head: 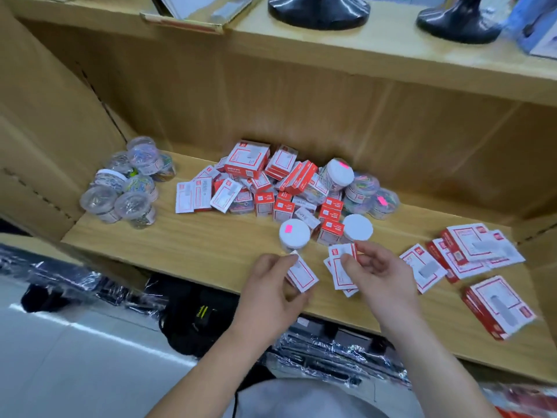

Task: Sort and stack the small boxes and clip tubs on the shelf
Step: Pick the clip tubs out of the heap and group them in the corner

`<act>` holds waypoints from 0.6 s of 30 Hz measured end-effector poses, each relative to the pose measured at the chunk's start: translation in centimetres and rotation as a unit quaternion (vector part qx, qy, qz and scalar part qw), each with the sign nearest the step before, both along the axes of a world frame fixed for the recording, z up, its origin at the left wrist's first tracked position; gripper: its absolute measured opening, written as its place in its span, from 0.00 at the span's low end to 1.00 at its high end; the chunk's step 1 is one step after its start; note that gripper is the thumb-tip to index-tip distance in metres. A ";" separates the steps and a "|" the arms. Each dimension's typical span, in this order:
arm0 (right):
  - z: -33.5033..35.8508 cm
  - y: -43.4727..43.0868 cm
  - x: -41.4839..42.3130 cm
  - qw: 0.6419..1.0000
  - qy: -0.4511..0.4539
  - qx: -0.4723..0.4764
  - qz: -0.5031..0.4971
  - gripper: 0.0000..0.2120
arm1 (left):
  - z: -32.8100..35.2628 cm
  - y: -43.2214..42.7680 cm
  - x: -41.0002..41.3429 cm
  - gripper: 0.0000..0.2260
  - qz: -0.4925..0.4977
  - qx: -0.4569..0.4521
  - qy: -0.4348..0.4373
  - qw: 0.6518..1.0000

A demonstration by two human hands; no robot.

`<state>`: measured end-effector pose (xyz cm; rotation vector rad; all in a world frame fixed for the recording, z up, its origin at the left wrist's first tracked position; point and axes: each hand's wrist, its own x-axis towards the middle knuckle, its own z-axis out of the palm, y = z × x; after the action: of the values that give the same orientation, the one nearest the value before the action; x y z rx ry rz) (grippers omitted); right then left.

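As left hand (271, 286) and right hand (381, 274) pinch small red-and-white cardboard boxes (302, 274), these seem light, stiff; squeeze flat faces, not corners.

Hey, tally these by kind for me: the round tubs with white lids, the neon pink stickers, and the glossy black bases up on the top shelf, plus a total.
Round plastic tubs with white lids: 3
Neon pink stickers: 3
Glossy black stand bases: 2
Total: 8
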<state>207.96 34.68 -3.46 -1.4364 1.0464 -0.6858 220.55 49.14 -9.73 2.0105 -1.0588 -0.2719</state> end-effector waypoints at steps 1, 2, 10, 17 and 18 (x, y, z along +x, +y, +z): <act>-0.1 -0.5 -0.8 1.000 -0.001 0.001 0.002 0.13 | 0.0 -0.4 -0.9 0.25 0.002 -0.011 -0.006 1.000; -0.2 -0.9 -1.6 1.000 0.002 0.000 0.003 0.13 | -0.1 -0.7 -1.6 0.23 0.007 -0.019 -0.020 1.000; -0.1 -4.7 -8.6 0.998 0.014 0.002 -0.057 0.15 | -0.5 -5.0 -6.1 0.22 -0.076 -0.021 -0.122 0.989; 0.5 -8.2 -13.9 0.989 0.061 -0.046 -0.128 0.14 | -0.7 -10.0 -10.3 0.23 -0.129 -0.041 -0.077 0.988; 0.5 -8.9 -14.6 0.986 0.075 -0.054 -0.138 0.14 | -0.6 -10.9 -10.7 0.23 -0.123 -0.031 -0.071 0.989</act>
<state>193.34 25.74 -2.98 -1.4681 1.3613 -0.8529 209.86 38.26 -10.29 1.8655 -1.3930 -0.2239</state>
